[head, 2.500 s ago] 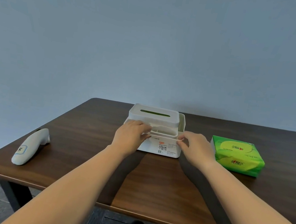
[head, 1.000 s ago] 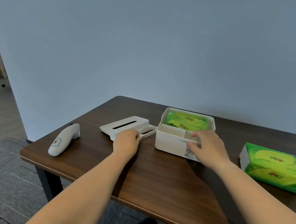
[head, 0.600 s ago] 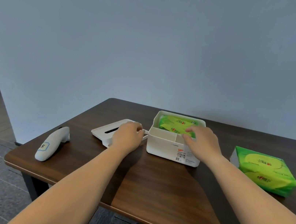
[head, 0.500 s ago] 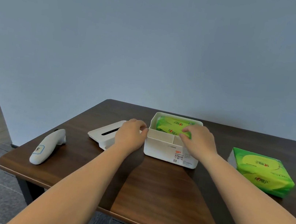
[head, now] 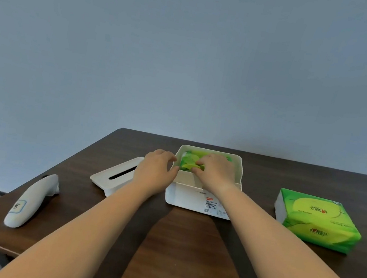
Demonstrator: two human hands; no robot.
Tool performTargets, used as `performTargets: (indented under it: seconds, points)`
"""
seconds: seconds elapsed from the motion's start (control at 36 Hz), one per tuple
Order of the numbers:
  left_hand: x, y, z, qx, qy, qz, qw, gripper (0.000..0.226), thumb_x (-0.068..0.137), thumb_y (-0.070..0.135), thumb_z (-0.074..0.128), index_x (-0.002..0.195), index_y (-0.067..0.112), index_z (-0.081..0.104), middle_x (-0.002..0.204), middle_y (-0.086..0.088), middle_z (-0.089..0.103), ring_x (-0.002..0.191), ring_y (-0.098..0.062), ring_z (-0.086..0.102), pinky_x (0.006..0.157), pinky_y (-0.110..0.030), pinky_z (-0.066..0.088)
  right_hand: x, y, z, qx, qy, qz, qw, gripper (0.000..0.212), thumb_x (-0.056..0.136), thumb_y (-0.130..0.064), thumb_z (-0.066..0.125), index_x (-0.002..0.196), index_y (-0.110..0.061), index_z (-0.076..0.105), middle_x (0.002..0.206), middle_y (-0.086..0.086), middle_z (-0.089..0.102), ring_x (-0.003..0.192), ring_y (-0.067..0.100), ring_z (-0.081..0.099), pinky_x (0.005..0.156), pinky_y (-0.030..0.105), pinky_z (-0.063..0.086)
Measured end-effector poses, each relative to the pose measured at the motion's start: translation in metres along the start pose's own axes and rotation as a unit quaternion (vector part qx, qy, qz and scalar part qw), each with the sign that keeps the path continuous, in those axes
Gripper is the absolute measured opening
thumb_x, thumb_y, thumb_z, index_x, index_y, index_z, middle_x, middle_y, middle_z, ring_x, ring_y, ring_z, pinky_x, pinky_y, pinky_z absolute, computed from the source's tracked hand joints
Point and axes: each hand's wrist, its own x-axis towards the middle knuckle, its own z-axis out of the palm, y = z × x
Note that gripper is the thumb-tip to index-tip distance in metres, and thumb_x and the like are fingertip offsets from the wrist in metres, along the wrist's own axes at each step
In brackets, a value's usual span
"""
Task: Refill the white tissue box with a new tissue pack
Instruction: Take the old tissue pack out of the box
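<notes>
The white tissue box (head: 192, 199) stands open in the middle of the dark wooden table (head: 185, 246). Inside its rear compartment lies a crumpled green tissue wrapper (head: 187, 162). My right hand (head: 214, 171) reaches into the box with its fingers closed on that wrapper. My left hand (head: 156, 170) rests against the box's left wall, fingers curled at the rim. The box's white lid (head: 116, 175), with its dark slot, lies flat on the table to the left. A full green tissue pack (head: 315, 219) sits to the right of the box.
A white handheld device (head: 30, 199) with a blue-outlined mark lies near the table's left corner. A plain grey-blue wall stands behind the table. Grey floor shows at the lower left past the table's edge.
The lid has come off the box and been laid to its left. My left hand left the lid and went to the box's left wall. My right hand went into the box and closed on the green wrapper.
</notes>
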Motion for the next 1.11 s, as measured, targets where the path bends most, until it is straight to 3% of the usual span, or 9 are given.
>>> performTargets:
  seconds: [0.08,0.22,0.36,0.44,0.56,0.64,0.89,1.03,1.11]
  points:
    - [0.000,-0.003,-0.004,0.005,-0.008,-0.005,1.000,0.034,0.088,0.036,0.054,0.118,0.021,0.061,0.123,-0.001,0.060,0.116,-0.023,0.052,0.092,-0.038,0.047,0.001,0.000,0.002,-0.011,0.028,-0.016,0.999,0.028,0.091,-0.029,0.047,0.081,-0.020,0.072,0.095,0.002,0.068,0.098,0.028,0.057,0.070,0.033,0.036]
    - [-0.001,0.002,-0.004,-0.009,-0.004,0.000,1.000,0.033,0.088,0.034,0.055,0.118,0.022,0.060,0.123,0.000,0.060,0.117,-0.022,0.051,0.092,-0.037,0.047,-0.004,0.006,-0.009,0.015,0.107,-0.042,0.993,0.025,0.093,-0.025,0.050,0.100,-0.018,0.073,0.111,0.003,0.063,0.105,0.029,0.052,0.083,0.037,0.038]
    - [-0.002,0.024,0.002,-0.041,0.017,0.009,0.999,0.033,0.089,0.033,0.054,0.119,0.021,0.060,0.123,0.001,0.059,0.116,-0.022,0.051,0.092,-0.039,0.047,-0.014,0.024,-0.035,0.108,0.239,-0.043,0.964,0.017,0.089,-0.021,0.060,0.090,-0.013,0.074,0.086,0.008,0.057,0.077,0.027,0.054,0.058,0.033,0.041]
    - [-0.002,0.041,0.009,-0.058,0.006,0.021,0.998,0.031,0.089,0.033,0.054,0.117,0.022,0.060,0.123,0.003,0.059,0.117,-0.020,0.051,0.092,-0.039,0.047,-0.023,0.044,-0.056,0.087,0.260,-0.038,0.961,0.017,0.089,-0.022,0.059,0.093,-0.014,0.074,0.082,0.009,0.059,0.075,0.029,0.055,0.056,0.033,0.044]
    - [-0.003,0.065,0.018,-0.074,-0.001,0.040,0.996,0.031,0.089,0.035,0.054,0.117,0.023,0.061,0.124,0.003,0.058,0.118,-0.018,0.052,0.097,-0.039,0.046,-0.037,0.081,-0.073,0.030,0.217,0.010,0.976,0.024,0.092,-0.026,0.052,0.097,-0.018,0.074,0.084,0.008,0.064,0.083,0.031,0.057,0.063,0.036,0.046]
    - [-0.005,0.088,0.027,-0.071,0.001,0.058,0.996,0.032,0.091,0.033,0.053,0.120,0.022,0.061,0.124,0.006,0.059,0.120,-0.015,0.051,0.100,-0.029,0.038,-0.050,0.112,-0.082,-0.017,0.185,0.054,0.981,0.026,0.093,-0.027,0.049,0.091,-0.019,0.074,0.084,0.006,0.064,0.086,0.031,0.056,0.062,0.033,0.038]
    - [-0.002,0.139,0.063,-0.104,-0.028,0.119,0.987,0.030,0.089,0.034,0.053,0.117,0.025,0.060,0.121,0.005,0.059,0.116,-0.017,0.051,0.093,-0.033,0.044,-0.066,0.179,-0.087,-0.119,0.121,0.124,0.978,0.028,0.090,-0.016,0.047,0.071,-0.018,0.067,0.073,0.000,0.054,0.084,0.030,0.053,0.059,0.032,0.033]
    - [0.004,0.159,0.081,-0.107,-0.051,0.149,0.982,0.031,0.089,0.031,0.054,0.118,0.022,0.060,0.121,0.002,0.060,0.117,-0.018,0.051,0.098,-0.033,0.042,-0.066,0.199,-0.077,-0.127,0.076,0.140,0.979,0.027,0.092,-0.016,0.045,0.084,-0.019,0.070,0.089,0.004,0.064,0.095,0.031,0.053,0.065,0.033,0.033]
    - [0.005,0.170,0.088,-0.110,-0.059,0.166,0.978,0.031,0.088,0.030,0.055,0.117,0.020,0.061,0.119,0.000,0.061,0.115,-0.020,0.052,0.098,-0.034,0.043,-0.069,0.204,-0.075,-0.123,0.044,0.145,0.981,0.030,0.097,-0.028,0.041,0.110,-0.023,0.068,0.110,0.005,0.065,0.105,0.030,0.054,0.077,0.037,0.040]
